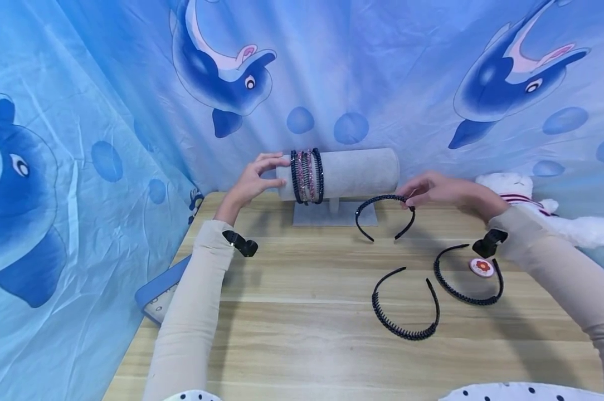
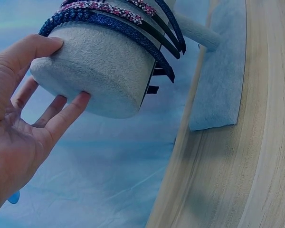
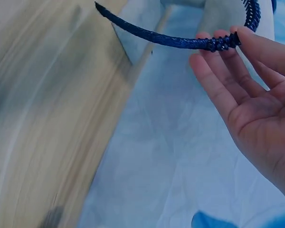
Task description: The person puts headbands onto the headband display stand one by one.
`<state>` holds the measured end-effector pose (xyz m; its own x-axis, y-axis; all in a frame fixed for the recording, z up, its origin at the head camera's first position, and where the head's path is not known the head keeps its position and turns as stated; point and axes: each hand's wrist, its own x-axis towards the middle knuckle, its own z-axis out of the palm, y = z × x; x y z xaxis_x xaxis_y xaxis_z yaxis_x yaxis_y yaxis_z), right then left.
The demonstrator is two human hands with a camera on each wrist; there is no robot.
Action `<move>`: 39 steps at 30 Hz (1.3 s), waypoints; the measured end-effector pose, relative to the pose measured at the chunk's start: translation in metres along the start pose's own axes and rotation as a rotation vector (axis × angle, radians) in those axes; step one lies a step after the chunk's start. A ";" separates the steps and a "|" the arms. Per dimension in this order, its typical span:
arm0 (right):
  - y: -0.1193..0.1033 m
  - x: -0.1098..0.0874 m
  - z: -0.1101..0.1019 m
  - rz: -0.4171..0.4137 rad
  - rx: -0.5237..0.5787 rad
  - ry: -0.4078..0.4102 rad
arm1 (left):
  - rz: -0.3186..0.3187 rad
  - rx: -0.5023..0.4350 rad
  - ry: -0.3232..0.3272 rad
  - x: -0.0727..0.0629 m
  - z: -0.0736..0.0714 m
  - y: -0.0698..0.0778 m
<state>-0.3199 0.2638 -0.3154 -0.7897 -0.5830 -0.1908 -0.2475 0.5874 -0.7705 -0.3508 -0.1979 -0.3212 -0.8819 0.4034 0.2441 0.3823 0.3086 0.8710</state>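
A grey velvety headband display stand (image 1: pixel 359 170), a padded roll on a flat base, stands at the back of the table. Several headbands (image 1: pixel 307 175), dark blue and pink-speckled, sit side by side round its left part. My left hand (image 1: pixel 254 178) grips the roll's left end, thumb and fingers spread over its rim; the left wrist view shows the fingertips (image 2: pixel 80 98) on the end face. In my right hand (image 1: pixel 434 189) a dark beaded headband (image 1: pixel 382 197) is pinched by one side, its tips pointing down in front of the stand. The right wrist view shows fingers and thumb at its beaded part (image 3: pixel 223 42).
Two dark headbands lie on the wooden table (image 1: pixel 307 356), one toothed headband (image 1: pixel 407 334) nearer and another headband (image 1: pixel 462 295) by a round flower badge (image 1: pixel 481 268). A white plush toy (image 1: pixel 507 184) is at the back right, a blue-edged case (image 1: pixel 161 289) at left. Dolphin-print cloth (image 1: pixel 332 72) hangs behind.
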 end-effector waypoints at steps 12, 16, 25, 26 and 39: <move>0.021 -0.026 -0.038 0.040 -0.032 -0.003 | 0.020 -0.020 0.007 -0.003 -0.001 -0.009; 0.023 -0.037 -0.050 0.081 -0.076 0.025 | 0.010 -0.007 -0.005 -0.008 -0.001 0.005; 0.026 -0.056 -0.071 0.123 -0.105 0.066 | 0.008 -0.009 -0.016 -0.006 0.001 0.005; 0.025 -0.057 -0.072 0.132 -0.101 0.086 | 0.002 -0.005 -0.018 -0.006 0.001 0.005; 0.019 -0.041 -0.061 0.152 0.050 0.391 | 0.008 -0.004 -0.006 -0.001 0.000 0.001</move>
<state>-0.3264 0.3335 -0.2852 -0.9711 -0.2290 -0.0672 -0.0914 0.6169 -0.7817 -0.3492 -0.1983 -0.3205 -0.8770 0.4109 0.2490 0.3884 0.3016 0.8707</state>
